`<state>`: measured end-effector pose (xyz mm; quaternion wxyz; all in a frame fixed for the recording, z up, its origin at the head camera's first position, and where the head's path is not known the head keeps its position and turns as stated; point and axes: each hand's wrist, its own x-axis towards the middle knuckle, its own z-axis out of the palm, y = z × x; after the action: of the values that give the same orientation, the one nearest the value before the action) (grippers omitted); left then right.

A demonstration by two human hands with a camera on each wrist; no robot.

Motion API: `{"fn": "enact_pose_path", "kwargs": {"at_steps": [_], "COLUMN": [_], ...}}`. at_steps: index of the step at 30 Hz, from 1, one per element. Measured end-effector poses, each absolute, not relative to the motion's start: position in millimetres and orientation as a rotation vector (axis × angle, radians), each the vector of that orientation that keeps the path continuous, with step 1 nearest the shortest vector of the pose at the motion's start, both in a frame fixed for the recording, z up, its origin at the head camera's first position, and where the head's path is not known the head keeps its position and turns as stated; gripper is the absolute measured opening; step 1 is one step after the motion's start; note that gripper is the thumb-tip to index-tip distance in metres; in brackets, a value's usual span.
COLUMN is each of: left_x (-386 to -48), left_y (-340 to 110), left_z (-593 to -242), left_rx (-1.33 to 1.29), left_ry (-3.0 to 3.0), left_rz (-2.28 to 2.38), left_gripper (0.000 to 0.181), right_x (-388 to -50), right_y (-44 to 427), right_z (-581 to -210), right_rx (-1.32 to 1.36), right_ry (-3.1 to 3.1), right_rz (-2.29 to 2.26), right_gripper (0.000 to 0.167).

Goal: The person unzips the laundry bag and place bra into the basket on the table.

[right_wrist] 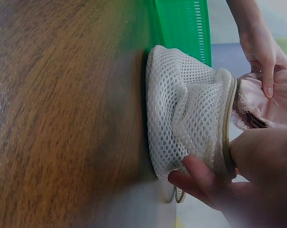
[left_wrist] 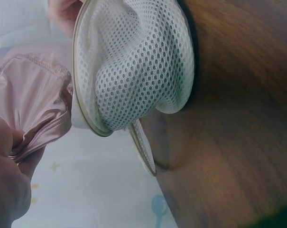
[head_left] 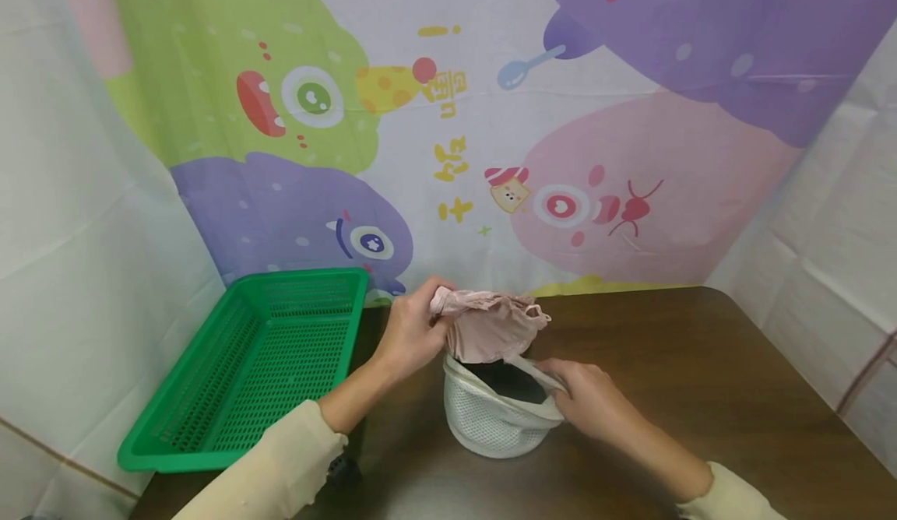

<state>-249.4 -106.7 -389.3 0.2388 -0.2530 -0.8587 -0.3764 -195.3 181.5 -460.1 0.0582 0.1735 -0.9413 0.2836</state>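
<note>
Head view: pinching pink satin garment [head_left: 494,339] with left hand [head_left: 413,329] above white cylindrical mesh bag [head_left: 490,428], gripping its rim [head_left: 489,395] with right hand [head_left: 596,402].

Up in the head view, the mesh bag [head_left: 490,423] is hiding its depths in darkness — and the left sleeve [head_left: 273,465] is running off the edge at seven o'clock, a small dark object [head_left: 343,469] beside it blurring beyond naming. Left wrist: the right hand [left_wrist: 65,14] is disappearing behind the bag, eleven o'clock. Right wrist — the edge is cropping the pink cloth [right_wrist: 266,107] at three.
</note>
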Motion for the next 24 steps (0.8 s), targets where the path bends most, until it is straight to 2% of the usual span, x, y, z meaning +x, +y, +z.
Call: {"fn": "enact_pose_path", "kwargs": {"at_steps": [24], "left_x": [-250.8], "left_y": [-119.6], "left_z": [-376.5], "left_rx": [-0.547], "left_ry": [-2.519], "left_rz": [-1.112], "left_gripper": [0.034], "right_x": [-194.4], "right_y": [181.3], "right_z": [-459.8], "right_rx": [0.53], "right_ry": [-2.844], "right_rz": [0.862], "right_gripper": [0.046]}}
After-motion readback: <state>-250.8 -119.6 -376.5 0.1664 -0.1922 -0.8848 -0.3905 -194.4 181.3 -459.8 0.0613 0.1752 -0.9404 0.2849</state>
